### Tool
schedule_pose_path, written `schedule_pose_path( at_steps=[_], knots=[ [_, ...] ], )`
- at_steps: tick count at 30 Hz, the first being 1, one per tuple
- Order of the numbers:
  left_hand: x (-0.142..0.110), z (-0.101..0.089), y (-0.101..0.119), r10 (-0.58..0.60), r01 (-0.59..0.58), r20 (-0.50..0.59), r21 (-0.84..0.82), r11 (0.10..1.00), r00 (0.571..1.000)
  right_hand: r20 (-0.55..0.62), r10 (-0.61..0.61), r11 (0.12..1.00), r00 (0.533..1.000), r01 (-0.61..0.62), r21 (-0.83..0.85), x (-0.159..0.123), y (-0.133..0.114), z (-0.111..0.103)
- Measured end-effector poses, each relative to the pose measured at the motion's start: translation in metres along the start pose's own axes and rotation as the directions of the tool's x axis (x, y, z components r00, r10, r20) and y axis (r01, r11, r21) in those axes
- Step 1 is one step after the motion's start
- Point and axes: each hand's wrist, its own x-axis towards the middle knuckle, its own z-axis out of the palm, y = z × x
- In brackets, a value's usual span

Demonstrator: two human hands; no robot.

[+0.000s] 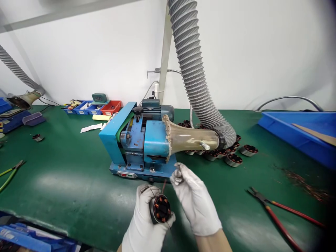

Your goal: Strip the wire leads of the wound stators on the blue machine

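Observation:
My left hand (147, 220), in a white glove, is wrapped round a motor stator (160, 209) with a metal rim and copper windings. The stator's open face is tilted up towards me, and thin wire ends stick out from its top and bottom. Just above and to the right is my right hand (193, 199), also gloved, with its soiled fingertips pinched together; whatever they may hold is too small to make out. Both hands are in front of a blue belt-driven machine (133, 143) with a clear funnel (194, 138) on its right side.
A grey ribbed hose (187, 59) joins the funnel. Behind it, several stators (233, 160) stand on the green table (78, 182). Red-handled cutters (273, 210), copper wire scraps (306, 183) and a blue bin (296, 133) are at right. Green-handled pliers (12, 174) lie at left.

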Motion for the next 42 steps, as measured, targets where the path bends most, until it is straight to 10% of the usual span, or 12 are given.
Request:
schedule_pose_path(
  at_steps=[7,11,15,22,33,42],
  knots=[
    [0.031,0.026,-0.006,-0.319,0.287,-0.105,-0.244,0.926,0.942,0.140,-0.201,0.741,0.970,0.244,-0.626,-0.008,0.030,0.004],
    [0.050,0.043,-0.007,-0.455,0.379,-0.047,-0.484,0.789,0.889,0.187,-0.248,0.603,0.951,0.302,-0.738,0.005,0.029,0.015],
    [0.060,0.047,-0.007,-0.415,0.346,-0.072,-0.435,0.831,0.907,0.250,-0.274,0.527,0.929,0.363,-0.769,0.017,0.018,0.017],
    [0.068,0.042,0.005,-0.313,0.280,-0.114,-0.241,0.929,0.943,0.225,-0.245,0.584,0.943,0.329,-0.742,0.019,0.017,0.018],
    [0.031,0.033,-0.002,-0.445,0.353,-0.068,-0.509,0.785,0.893,0.337,-0.361,0.448,0.869,0.479,-0.755,-0.012,0.023,0.006],
    [0.065,0.050,0.004,-0.492,0.326,-0.116,-0.616,0.717,0.863,0.276,-0.265,0.481,0.924,0.375,-0.793,0.018,0.016,0.023]
  ],
)
